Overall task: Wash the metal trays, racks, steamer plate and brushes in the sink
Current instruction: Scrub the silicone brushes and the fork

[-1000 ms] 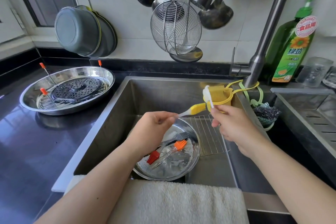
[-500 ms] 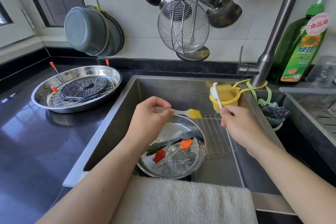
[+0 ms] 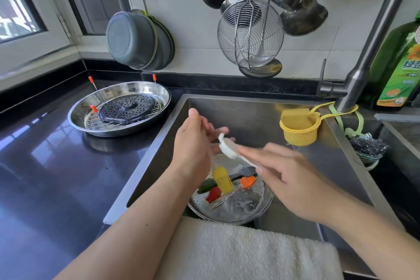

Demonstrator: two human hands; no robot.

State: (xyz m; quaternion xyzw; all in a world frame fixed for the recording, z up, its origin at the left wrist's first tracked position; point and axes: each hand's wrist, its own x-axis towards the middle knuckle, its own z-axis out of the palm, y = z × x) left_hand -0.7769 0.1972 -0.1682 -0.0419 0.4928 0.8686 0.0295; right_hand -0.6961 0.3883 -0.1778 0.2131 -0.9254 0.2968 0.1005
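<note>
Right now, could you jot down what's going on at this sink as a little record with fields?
left hand: holds yellow brush, bristles down
right hand: holds white scrubber against the yellow brush's handle
sink tray: holds red, orange and dark brushes
counter tray: holds a rack and black steamer plate
towel: draped over the sink's front edge

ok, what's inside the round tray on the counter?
The round tray holds a dark perforated steamer plate resting on a wire rack with orange-tipped handles. The plate covers most of the rack and the tray floor beneath.
</note>
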